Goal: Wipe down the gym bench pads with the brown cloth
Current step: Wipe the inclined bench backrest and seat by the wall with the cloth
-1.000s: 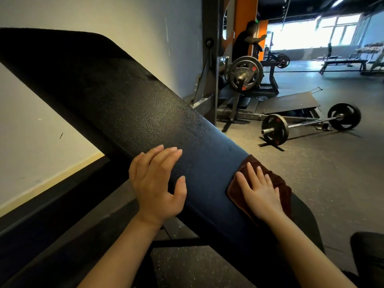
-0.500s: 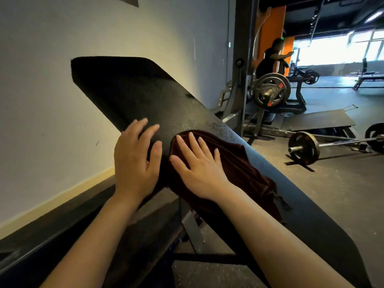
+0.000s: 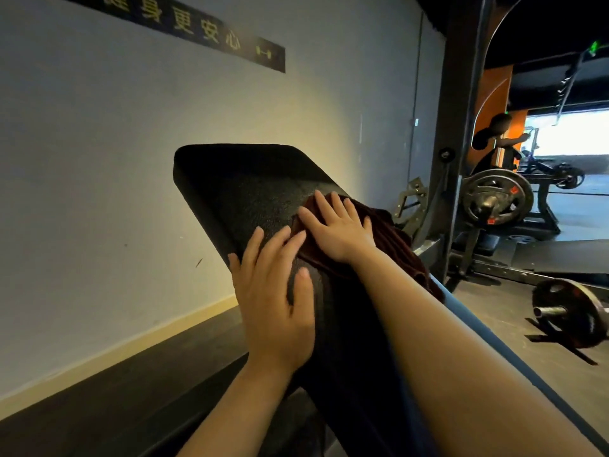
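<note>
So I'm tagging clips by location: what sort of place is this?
A gym, most likely: a padded bench pad being wiped, a plate-loaded machine behind it, and a barbell on the floor.

Cloth (image 3: pixel 389 239) lies on the tilted bench pad (image 3: pixel 244 192) under the right hand (image 3: pixel 339 225); left hand (image 3: pixel 273 301) beside it.

A pale grey painted wall (image 3: pixel 115 159) fills the left of the view, and it serves as the landmark here. High on it hangs a long dark sign with gold characters (image 3: pixel 184 28). Along its foot runs a cream skirting strip (image 3: pixel 138 338) above a dark floor ledge (image 3: pixel 99 400). At the wall's right end stands a dark steel rack upright (image 3: pixel 456 143). Beyond that, a round metal weight plate on a machine (image 3: pixel 494 201), a person in dark clothing (image 3: pixel 491 143), and a barbell with a black plate (image 3: pixel 566 311) lying on the grey gym floor (image 3: pixel 487 311).
</note>
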Demonstrator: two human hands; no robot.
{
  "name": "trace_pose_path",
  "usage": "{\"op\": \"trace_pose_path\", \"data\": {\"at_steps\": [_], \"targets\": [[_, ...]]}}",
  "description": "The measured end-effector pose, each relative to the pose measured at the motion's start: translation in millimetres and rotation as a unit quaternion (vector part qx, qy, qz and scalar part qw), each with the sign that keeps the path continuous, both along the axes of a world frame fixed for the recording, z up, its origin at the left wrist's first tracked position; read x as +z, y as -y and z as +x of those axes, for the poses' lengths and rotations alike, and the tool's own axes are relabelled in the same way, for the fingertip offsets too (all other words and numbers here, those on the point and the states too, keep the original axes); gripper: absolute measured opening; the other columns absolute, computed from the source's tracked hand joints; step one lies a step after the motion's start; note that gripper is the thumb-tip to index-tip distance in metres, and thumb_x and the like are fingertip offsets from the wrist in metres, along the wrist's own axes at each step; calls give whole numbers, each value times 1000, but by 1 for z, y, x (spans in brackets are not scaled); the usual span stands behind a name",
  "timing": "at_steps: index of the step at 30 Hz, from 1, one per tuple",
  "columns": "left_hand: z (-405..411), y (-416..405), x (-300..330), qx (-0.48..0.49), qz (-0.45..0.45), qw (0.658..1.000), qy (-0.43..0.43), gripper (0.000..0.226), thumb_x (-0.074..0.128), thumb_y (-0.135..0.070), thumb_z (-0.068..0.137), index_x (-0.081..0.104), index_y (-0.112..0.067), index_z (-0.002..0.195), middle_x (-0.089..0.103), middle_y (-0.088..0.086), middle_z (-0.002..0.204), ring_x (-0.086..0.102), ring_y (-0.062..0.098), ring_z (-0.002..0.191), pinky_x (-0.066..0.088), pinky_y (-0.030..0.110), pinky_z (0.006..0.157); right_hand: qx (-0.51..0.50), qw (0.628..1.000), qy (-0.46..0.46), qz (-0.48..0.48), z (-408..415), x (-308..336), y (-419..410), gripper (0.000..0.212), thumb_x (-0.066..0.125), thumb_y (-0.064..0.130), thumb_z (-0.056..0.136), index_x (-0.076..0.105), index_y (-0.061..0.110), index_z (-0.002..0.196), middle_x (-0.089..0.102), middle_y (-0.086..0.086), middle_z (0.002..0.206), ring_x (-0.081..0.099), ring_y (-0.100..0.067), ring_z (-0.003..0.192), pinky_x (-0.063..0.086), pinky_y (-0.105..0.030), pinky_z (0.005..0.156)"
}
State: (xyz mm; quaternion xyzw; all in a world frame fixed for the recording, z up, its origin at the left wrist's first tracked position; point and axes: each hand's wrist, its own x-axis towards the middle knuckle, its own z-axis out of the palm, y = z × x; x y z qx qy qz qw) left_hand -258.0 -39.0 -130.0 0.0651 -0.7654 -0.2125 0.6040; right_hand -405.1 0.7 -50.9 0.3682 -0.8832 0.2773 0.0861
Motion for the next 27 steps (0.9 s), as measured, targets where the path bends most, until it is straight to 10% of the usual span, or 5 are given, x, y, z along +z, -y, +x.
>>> {"op": "trace_pose_path", "data": {"at_steps": [17,27], "targets": [[3,3,5,32,-14,999,30,51,32,-36,93,60,-25,134,47,-7,147,21,13,146,-11,22,119,-75,995,60,-31,-31,-38,-65,70,18,70,97,2,39,157,-4,5,167,1,-24,153,1,-59,121],[8,-1,5,46,-22,997,65,57,29,-37,92,67,-15,127,55,6,143,30,28,145,9,57,121,-158,981,112,-7,21,-123,-180,63,18,62,101,2,39,157,-3,6,167,-2,-18,153,1,-48,122]]}}
